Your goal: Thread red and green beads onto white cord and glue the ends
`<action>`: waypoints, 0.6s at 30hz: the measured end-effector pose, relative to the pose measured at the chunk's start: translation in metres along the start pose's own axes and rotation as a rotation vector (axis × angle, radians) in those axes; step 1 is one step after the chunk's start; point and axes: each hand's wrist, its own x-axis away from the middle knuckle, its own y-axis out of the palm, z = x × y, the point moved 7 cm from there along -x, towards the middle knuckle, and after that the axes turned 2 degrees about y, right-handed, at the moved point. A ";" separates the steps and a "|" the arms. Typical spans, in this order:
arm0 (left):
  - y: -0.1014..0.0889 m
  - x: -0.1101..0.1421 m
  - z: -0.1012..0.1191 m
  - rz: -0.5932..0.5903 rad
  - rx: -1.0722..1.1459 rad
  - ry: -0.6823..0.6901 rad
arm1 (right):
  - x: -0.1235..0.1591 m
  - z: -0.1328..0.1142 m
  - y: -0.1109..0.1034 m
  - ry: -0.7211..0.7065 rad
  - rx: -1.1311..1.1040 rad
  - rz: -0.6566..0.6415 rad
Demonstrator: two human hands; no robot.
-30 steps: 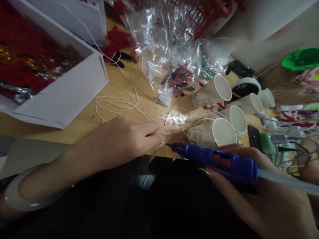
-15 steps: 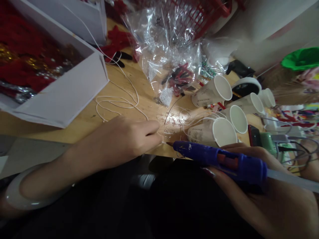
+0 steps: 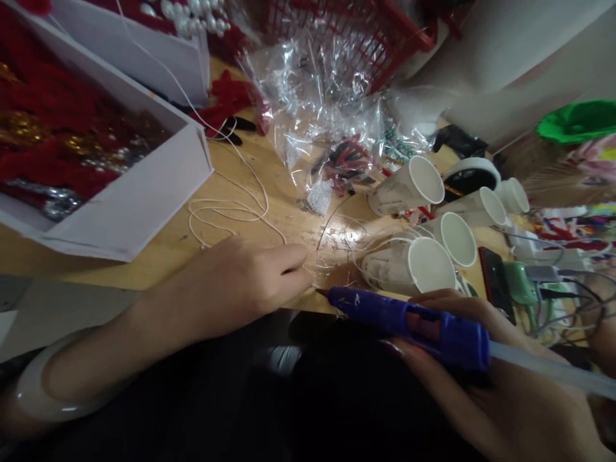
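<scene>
My left hand (image 3: 255,273) is closed in a pinch at the table's near edge, with the short end of a white cord (image 3: 262,183) showing at its fingertips. The rest of that cord lies in loose loops on the wood behind the hand and runs up over the white box. In my right hand (image 3: 481,366) is a blue hot glue gun (image 3: 404,317), the fingers wrapped round its body. A clear glue stick (image 3: 548,366) sticks out of its back. The gun's dark nozzle points left, close to the cord end at my left fingertips.
A white box (image 3: 144,205) of red and tinsel pieces stands on the left. Clear plastic bags (image 3: 317,109) lie before a red basket (image 3: 346,38). Several paper cups (image 3: 407,186) stand at right, with white strands on the nearest. Cables and a phone (image 3: 495,282) lie farther right.
The view has shifted slightly, so the table things sit a little lower. The glue gun has come slightly left, its nozzle nearer my left fingertips. Both hands keep their hold.
</scene>
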 end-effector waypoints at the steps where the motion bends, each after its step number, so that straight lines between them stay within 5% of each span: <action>1: 0.000 0.000 0.000 0.003 0.000 0.000 | 0.000 -0.002 0.001 -0.019 -0.019 -0.018; 18: 0.003 0.004 -0.001 0.065 0.042 -0.003 | -0.004 -0.011 0.003 -0.082 -0.074 -0.040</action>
